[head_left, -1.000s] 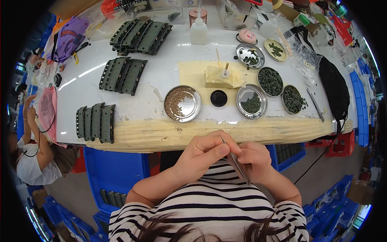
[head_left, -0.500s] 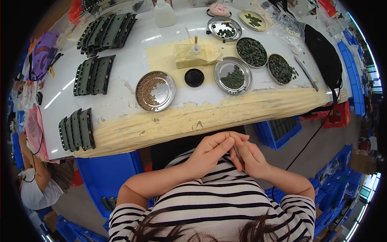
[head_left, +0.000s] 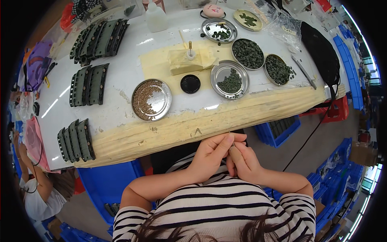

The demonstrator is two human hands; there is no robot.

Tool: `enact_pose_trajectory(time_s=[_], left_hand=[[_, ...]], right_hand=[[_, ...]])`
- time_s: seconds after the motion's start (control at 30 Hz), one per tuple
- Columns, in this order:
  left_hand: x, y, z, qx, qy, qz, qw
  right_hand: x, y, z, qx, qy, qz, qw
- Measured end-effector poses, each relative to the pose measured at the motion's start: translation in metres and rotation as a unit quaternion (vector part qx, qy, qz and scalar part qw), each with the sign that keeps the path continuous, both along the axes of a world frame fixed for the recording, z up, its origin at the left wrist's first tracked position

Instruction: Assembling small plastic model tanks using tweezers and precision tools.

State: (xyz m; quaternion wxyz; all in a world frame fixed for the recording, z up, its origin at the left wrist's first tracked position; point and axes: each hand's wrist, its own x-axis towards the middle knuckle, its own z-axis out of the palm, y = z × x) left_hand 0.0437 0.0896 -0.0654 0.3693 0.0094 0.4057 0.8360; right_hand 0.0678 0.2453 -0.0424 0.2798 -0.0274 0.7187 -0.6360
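Observation:
My left hand and my right hand meet in front of my striped top, just off the table's near edge. Both are closed in a pinch, fingertips together. A sliver of something small and thin shows between them, too small to name. Nearest on the table are a round steel dish of small brown pieces, a small black round dish and a steel dish of small green pieces. Behind these, a thin upright pin stands on a block wrapped in yellowish paper.
Dark green curved strips lie in groups at left. More dishes of dark green pieces stand at right, near metal tweezers and a black cloth bag. A white bottle is at back. Blue crates sit below the table. A co-worker's arm shows at far left.
My view has shifted slightly. My hands stay together; the right fingers have drawn in closer under the left fingertips, and a thin tip now shows above them.

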Motion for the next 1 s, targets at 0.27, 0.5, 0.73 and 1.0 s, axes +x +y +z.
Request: enact_pose_trajectory(time_s=[0.27,0.5,0.73,1.0], left_hand=[[-0.0029,0.0014,0.0059,-0.063,0.028,0.014,0.998],[-0.0015,0.0062,0.0012,-0.065,0.043,0.033,0.996],[-0.0031,0.0049,-0.0003,-0.046,0.075,0.025,0.996],[-0.0048,0.0042,0.0032,-0.037,0.052,0.014,0.998]], right_hand=[[-0.0033,0.0006,0.0034,-0.026,-0.057,-0.021,0.998],[-0.0073,0.0014,0.005,-0.034,-0.064,-0.029,0.997],[-0.0024,-0.0004,0.0021,-0.04,-0.055,-0.053,0.996],[-0.003,-0.001,0.0037,-0.028,-0.052,-0.063,0.996]])
